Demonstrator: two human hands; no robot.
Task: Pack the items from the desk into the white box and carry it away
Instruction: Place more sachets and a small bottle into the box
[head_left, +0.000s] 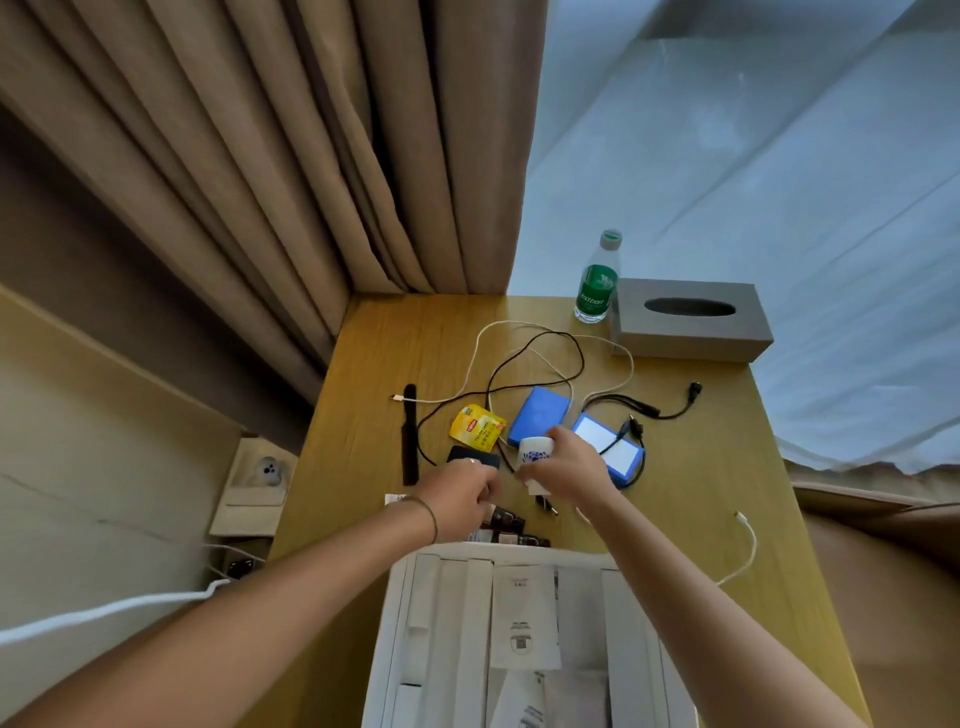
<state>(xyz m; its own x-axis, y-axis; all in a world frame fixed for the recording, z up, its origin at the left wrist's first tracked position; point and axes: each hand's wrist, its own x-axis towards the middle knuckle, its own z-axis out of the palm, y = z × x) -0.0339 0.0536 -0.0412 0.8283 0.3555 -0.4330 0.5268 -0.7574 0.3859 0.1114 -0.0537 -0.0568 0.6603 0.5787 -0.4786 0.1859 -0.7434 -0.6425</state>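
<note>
Lipton tea packet (477, 427) lies yellow beyond both hands; bottle (597, 283) reads "estbon".

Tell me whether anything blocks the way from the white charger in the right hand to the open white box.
Nothing visible blocks it. The right hand holds the white charger above the desk, and the white box lies open just nearer the person. Small brown bottles lie low on the desk between them, below a lifted path.
</note>
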